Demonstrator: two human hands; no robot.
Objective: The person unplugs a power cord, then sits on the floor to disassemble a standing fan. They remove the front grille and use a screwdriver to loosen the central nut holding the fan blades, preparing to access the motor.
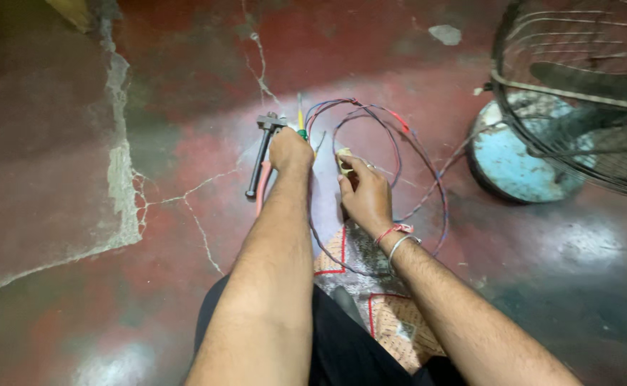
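Red and blue wires (pixel 399 154) loop across the cracked floor (pixel 184 86) at centre frame. The left hand (pixel 290 150) clenches a green-handled screwdriver (pixel 300 123) beside the pliers (pixel 262 154). The right hand (pixel 365 191) pinches a small pale piece (pixel 343 156) inside the loop. A fan (pixel 578 100) stands upper right.

Bare floor (pixel 56 179) lies open to the left; pliers (pixel 262 154), looped wires (pixel 399 157) and the fan base (pixel 517 161) crowd the right.

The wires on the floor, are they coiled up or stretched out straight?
Coiled. The red and blue wires curve round in loose loops on the red floor, beside the right hand.
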